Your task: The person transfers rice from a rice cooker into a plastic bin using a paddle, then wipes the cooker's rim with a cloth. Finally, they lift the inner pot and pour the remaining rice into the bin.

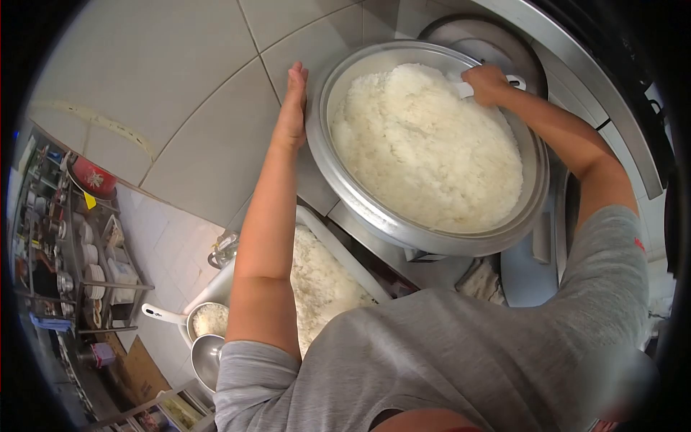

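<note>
A large round metal pot [338, 167], heaped with cooked white rice [428, 144], stands before me. My left hand [291, 108] lies along the pot's left side, fingers stretched out and holding nothing. Over the far right part of the rice, my right hand [488, 85] is closed around the handle of a white rice scoop [516, 82]. The scoop's handle end pokes out beyond my fist; its front part is mostly hidden by my hand and the rice.
A white tub [345, 252] with more rice sits below my left arm. At its left edge are a white-handled pan [164, 314] with rice and a metal bowl [207, 360]. A round lid [497, 50] leans behind the pot. Crowded shelves [93, 281] stand far left.
</note>
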`<state>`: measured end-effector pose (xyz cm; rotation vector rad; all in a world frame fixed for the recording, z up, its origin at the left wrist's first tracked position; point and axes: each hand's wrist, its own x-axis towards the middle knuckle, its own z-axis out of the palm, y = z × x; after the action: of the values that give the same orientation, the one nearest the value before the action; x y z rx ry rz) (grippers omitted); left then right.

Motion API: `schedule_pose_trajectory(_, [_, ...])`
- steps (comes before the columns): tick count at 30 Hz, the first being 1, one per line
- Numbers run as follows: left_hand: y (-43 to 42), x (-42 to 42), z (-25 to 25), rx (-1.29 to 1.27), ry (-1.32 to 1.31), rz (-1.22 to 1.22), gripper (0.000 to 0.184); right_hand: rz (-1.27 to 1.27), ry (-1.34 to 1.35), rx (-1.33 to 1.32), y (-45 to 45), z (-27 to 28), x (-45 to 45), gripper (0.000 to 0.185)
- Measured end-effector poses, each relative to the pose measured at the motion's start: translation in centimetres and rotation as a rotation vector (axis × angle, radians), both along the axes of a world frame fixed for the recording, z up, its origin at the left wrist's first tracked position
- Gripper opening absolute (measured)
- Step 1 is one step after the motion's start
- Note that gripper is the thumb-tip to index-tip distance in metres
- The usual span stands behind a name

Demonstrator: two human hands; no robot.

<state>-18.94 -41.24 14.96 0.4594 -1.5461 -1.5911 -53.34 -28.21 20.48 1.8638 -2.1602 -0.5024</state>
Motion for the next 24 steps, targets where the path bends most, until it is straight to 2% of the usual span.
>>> schedule_pose_trajectory(3, [-0.1, 0.0, -0.2, 0.044, -0.007, 0.001, 0.095, -0.224, -0.093, -0.047, -0.4, -1.4, 0.2, 0.021])
schedule_pose_trajectory(6, [-0.1, 0.0, 0.0, 0.031, -0.040, 0.015, 0.095, -0.302, -0.172, -0.037, -0.1, -1.3, 1.0, 0.019])
schedule_pose_trajectory(9, [-0.3, 0.0, -0.3, 0.046, -0.033, 0.012, 0.095, -0.065, -0.135, -0.127, 0.0, -0.9, 1.5, 0.019])
schedule_pose_trajectory(12, [0.1, -0.1, 0.1, 0.037, -0.034, 0.016, 0.094, 0.003, -0.141, -0.113, -0.4, -0.3, 2.1, 0.019])
schedule_pose_trajectory(15, [-0.3, -0.2, -0.3, 0.000, -0.086, 0.039, 0.094, -0.033, -0.129, -0.025, -1.1, 0.6, 3.5, 0.020])
schedule_pose_trajectory(21, [0.0, -0.1, 0.2, 0.033, -0.088, 0.092, 0.096, -0.092, -0.242, -0.023, -0.9, -1.3, 4.7, 0.019])
schedule_pose_trajectory(24, [-0.7, 0.0, -0.4, 0.067, -0.018, 0.090, 0.099, -0.009, -0.240, -0.051, 0.9, -2.3, 6.5, 0.019])
